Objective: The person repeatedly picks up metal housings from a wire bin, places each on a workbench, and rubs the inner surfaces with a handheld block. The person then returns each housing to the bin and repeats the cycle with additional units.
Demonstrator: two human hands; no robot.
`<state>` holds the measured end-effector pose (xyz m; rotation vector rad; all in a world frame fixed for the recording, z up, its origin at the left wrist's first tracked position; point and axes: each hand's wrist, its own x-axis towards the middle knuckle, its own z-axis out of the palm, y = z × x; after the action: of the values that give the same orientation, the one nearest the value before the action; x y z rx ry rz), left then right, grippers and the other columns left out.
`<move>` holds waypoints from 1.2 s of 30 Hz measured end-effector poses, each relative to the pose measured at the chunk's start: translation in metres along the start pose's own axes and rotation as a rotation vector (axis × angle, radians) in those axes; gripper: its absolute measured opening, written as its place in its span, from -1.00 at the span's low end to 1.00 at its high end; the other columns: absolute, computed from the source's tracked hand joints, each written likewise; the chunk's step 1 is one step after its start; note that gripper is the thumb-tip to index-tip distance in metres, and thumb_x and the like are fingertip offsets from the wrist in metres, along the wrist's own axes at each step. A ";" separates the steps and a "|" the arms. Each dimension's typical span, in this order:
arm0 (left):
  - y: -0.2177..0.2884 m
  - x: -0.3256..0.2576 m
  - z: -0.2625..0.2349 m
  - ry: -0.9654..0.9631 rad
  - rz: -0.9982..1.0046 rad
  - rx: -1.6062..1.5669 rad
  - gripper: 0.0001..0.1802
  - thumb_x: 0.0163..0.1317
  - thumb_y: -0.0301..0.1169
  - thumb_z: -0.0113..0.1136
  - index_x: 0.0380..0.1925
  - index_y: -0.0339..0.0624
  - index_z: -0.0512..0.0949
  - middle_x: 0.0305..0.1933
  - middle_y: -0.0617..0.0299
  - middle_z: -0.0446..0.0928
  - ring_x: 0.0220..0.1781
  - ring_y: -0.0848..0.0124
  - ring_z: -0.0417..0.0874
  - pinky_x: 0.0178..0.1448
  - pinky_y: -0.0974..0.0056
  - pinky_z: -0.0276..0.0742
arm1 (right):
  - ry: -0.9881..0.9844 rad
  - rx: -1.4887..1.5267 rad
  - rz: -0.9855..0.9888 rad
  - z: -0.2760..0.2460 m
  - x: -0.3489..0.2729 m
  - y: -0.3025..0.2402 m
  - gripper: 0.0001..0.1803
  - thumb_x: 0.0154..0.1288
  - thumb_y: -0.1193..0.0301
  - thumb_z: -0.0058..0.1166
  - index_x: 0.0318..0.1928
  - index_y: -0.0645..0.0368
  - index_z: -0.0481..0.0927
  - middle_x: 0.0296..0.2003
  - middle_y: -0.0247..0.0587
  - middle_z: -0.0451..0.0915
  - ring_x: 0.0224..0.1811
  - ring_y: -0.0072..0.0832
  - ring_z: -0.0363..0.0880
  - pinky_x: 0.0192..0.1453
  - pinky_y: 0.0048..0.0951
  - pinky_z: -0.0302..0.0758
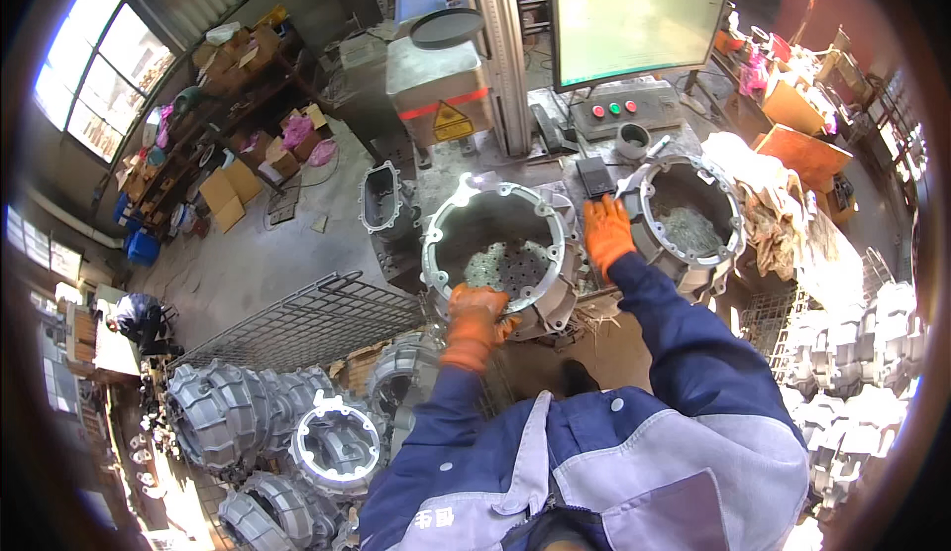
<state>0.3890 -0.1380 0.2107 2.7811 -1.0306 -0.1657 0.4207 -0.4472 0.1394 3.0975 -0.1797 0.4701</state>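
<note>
My left hand [475, 327], in an orange glove, is closed over the near rim of a large round metal housing [432, 264] on the workbench. A bright patch lies on the perforated surface seen inside that ring. My right hand [606, 232], gloved alike, lies between this housing and a second metal housing [731, 209] to its right. Its fingers stretch forward, their tips at a small black box [594, 176]. Whether they press on it, I cannot tell. A short grey cylinder [632, 141] stands just beyond the box.
Behind the housings are a grey machine head [436, 85] with a red stripe, a metal column [498, 55], a button panel [629, 107] and a monitor [639, 21]. A smaller oval casting [380, 198] sits left. Wire mesh [307, 318] and stacked castings [213, 412] flank me; cloth [763, 204] lies right.
</note>
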 end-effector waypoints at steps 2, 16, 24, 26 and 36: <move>0.003 -0.003 -0.007 0.051 0.000 -0.001 -0.53 -0.13 0.15 0.32 -0.37 0.05 0.67 -0.37 0.18 0.65 -0.21 0.11 0.66 -0.01 -0.01 0.36 | 0.121 0.274 -0.034 -0.035 -0.052 -0.006 -0.72 0.25 0.36 0.11 -0.04 0.16 0.58 -0.38 -0.04 0.63 -0.29 -0.09 0.62 -0.19 -0.05 0.49; 0.232 0.139 -0.018 0.427 0.541 -0.250 -0.35 -0.06 -0.08 0.42 0.04 -0.15 0.55 -0.06 -0.02 0.59 -0.05 -0.03 0.59 0.11 0.01 0.46 | -0.076 2.384 0.631 -0.001 -0.300 0.120 -0.27 0.45 -0.02 0.04 0.42 0.13 0.22 0.37 -0.12 0.33 0.37 -0.06 0.34 0.36 0.12 0.33; 0.321 0.223 0.070 -0.042 0.535 -0.094 -0.46 -0.10 0.01 0.46 -0.29 -0.21 0.64 -0.35 -0.15 0.63 -0.26 -0.14 0.66 -0.16 -0.08 0.56 | -0.187 1.904 0.744 0.039 -0.233 0.132 -0.56 0.47 0.23 0.04 0.22 0.21 0.49 0.06 -0.14 0.61 0.10 -0.33 0.57 0.20 -0.24 0.48; 0.321 0.224 0.072 -0.117 0.477 -0.117 -0.51 -0.08 0.00 0.45 -0.42 -0.24 0.64 -0.36 -0.16 0.65 -0.29 -0.15 0.67 -0.19 -0.06 0.58 | -0.166 1.092 0.445 0.039 -0.236 0.130 -0.62 0.48 0.29 0.01 0.17 0.24 0.52 0.01 -0.15 0.63 0.03 -0.34 0.60 0.15 -0.25 0.52; 0.377 0.182 0.015 0.034 0.971 -0.258 -0.69 -0.05 -0.20 0.34 -0.57 -0.24 0.53 -0.54 -0.10 0.53 -0.48 -0.09 0.58 -0.37 -0.01 0.49 | 0.267 1.802 0.879 0.016 -0.276 0.101 -0.55 0.40 0.21 0.24 0.17 0.19 0.55 -0.07 -0.27 0.66 0.01 -0.50 0.59 0.04 -0.37 0.56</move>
<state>0.2841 -0.5407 0.2626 1.7877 -2.0131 -0.1015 0.1525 -0.5165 0.0408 3.9798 -2.2917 1.9087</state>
